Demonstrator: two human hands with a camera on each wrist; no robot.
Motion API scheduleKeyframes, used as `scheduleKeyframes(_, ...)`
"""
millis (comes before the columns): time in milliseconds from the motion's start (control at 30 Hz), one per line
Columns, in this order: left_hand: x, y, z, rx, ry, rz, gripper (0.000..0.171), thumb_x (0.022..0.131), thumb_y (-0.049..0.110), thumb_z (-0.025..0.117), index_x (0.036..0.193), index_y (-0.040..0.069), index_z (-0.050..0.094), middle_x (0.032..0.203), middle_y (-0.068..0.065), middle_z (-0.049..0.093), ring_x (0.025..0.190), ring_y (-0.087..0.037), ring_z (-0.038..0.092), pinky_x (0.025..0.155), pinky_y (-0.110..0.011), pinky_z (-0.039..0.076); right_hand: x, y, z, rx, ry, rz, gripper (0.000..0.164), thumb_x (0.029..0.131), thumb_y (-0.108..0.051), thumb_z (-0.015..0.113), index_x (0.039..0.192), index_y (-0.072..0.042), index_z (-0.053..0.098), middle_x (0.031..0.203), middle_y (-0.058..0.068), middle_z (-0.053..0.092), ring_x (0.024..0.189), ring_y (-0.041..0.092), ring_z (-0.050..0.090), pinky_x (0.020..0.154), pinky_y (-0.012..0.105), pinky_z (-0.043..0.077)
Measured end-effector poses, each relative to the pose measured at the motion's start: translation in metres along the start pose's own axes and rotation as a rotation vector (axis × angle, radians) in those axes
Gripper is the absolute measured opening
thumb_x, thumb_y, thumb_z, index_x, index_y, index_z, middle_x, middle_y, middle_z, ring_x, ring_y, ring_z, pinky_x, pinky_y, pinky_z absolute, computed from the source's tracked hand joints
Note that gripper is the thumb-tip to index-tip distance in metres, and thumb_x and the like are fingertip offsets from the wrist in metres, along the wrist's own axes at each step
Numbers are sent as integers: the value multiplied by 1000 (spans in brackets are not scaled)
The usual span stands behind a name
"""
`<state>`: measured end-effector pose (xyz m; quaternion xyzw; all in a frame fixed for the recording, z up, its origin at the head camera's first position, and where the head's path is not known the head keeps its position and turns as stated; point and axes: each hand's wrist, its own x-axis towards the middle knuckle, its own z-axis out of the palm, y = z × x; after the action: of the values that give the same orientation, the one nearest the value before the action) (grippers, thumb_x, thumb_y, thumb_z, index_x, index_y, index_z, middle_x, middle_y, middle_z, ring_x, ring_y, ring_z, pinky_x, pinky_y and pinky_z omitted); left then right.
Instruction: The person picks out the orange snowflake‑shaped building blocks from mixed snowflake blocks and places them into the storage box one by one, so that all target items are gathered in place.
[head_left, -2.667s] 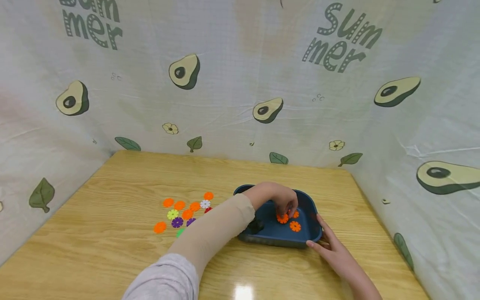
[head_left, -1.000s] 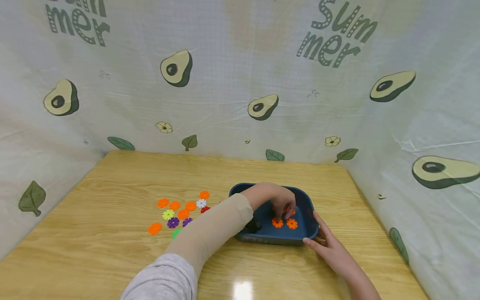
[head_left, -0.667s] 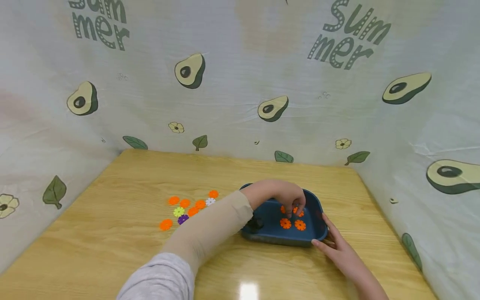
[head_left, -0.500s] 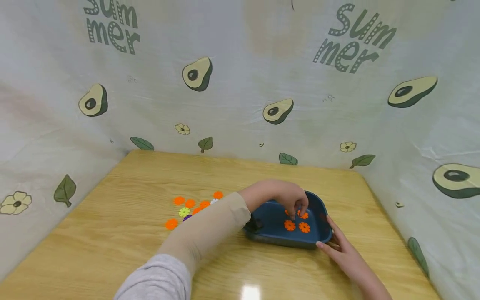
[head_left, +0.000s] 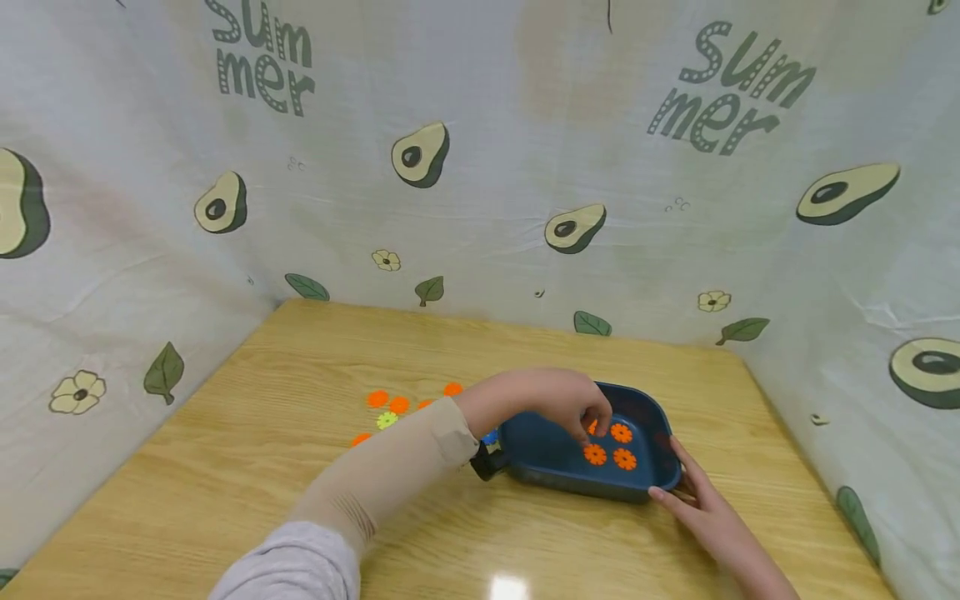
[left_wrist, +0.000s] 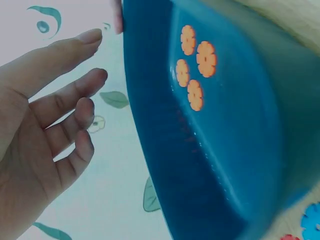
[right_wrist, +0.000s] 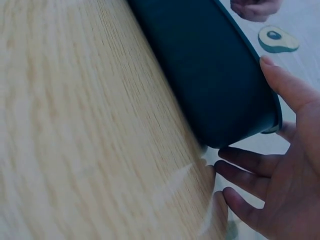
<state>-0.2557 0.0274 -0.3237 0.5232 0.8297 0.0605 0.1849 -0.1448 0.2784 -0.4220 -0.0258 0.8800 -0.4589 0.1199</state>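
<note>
Inside the dark blue tray point(head_left: 543, 450) lie several orange snowflake discs point(head_left: 625, 459), grouped in two rows toward its right end. My left hand point(head_left: 568, 404) is over the tray, above these discs. In the left wrist view its fingers point(left_wrist: 80, 92) are loosely bent, apart from the tray wall, and hold nothing. My right hand point(head_left: 708, 517) grips the tray's near right corner. In the right wrist view the right thumb point(right_wrist: 280, 82) presses on the rim, with the other fingers at the tray's side and underside.
More snowflake discs lie on the wooden table point(head_left: 315, 367) left of the tray: orange ones point(head_left: 378, 399), a yellow one point(head_left: 387, 420) and a blue one point(head_left: 491, 437). My left forearm hides some. A patterned cloth point(head_left: 480, 192) rises behind the table and along its sides.
My left hand has set an orange disc down beside the others in the tray and lifted off it. The right hand keeps its hold on the corner. The head view has turned left.
</note>
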Motion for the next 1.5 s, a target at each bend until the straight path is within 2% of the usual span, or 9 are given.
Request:
scheduleKeyframes(100,-13,-2,5,18,36,8,17,88,25,74,103,19,69,86,11,59,77,-3,54,69,-17,43,0,0,1,1,1,-19,90,97,-34,62,158,-19,-3,156,30,6,132,51,33,94,38,46)
scheduleKeyframes(233,-32,-3,9,13,70,19,19,89,25,74,105,17,69,86,11,59,77,-2,54,70,-17,44,0,0,2,-1,10,-27,90,96,-32,63,158,-17,0,156,31,8,132,48,35,85,21,46)
scheduleKeyframes(333,-47,-4,11,17,96,17,19,89,25,74,106,19,69,87,11,60,78,-2,54,71,-16,44,-1,0,1,-8,13,-38,89,96,-30,63,158,-15,1,155,33,11,131,47,37,81,16,45)
scheduleKeyframes(500,-77,-8,17,32,150,-1,20,88,27,74,107,21,69,85,13,59,76,-1,53,69,-15,43,0,-2,0,-37,0,-45,88,97,-29,62,157,-11,0,152,36,16,131,47,38,82,19,46)
scheduleKeyframes(767,-124,-20,29,-6,222,-77,24,86,26,76,107,15,71,84,12,59,74,-2,52,67,-17,44,3,-5,-5,-80,-40,-19,89,98,-32,60,156,-10,-5,146,40,24,130,50,38,92,39,48)
scheduleKeyframes(867,-139,-24,34,-22,242,-100,23,85,25,77,104,15,71,86,9,62,75,-5,54,67,-18,44,3,-7,-6,-99,-44,-16,90,98,-33,60,156,-10,-5,145,40,27,130,50,38,92,41,47)
scheduleKeyframes(1167,-173,-44,52,-108,282,-193,20,86,21,77,104,16,71,87,9,63,75,-4,53,68,-21,47,4,-9,-6,-118,-50,-10,89,99,-33,59,156,-8,-5,146,40,25,131,49,37,93,42,47)
scheduleKeyframes(1367,-195,-58,69,-175,285,-238,22,87,19,76,107,13,71,84,15,60,75,-3,55,69,-23,48,4,-8,-4,-115,-37,-32,88,99,-31,60,156,-7,-3,143,40,31,128,47,43,88,32,49)
scheduleKeyframes(1500,-207,-66,79,-226,297,-265,19,87,18,76,104,12,70,80,15,58,72,-4,54,67,-24,49,4,-8,-4,-121,-31,-42,88,99,-30,60,156,-7,-3,144,40,28,127,48,43,86,31,49)
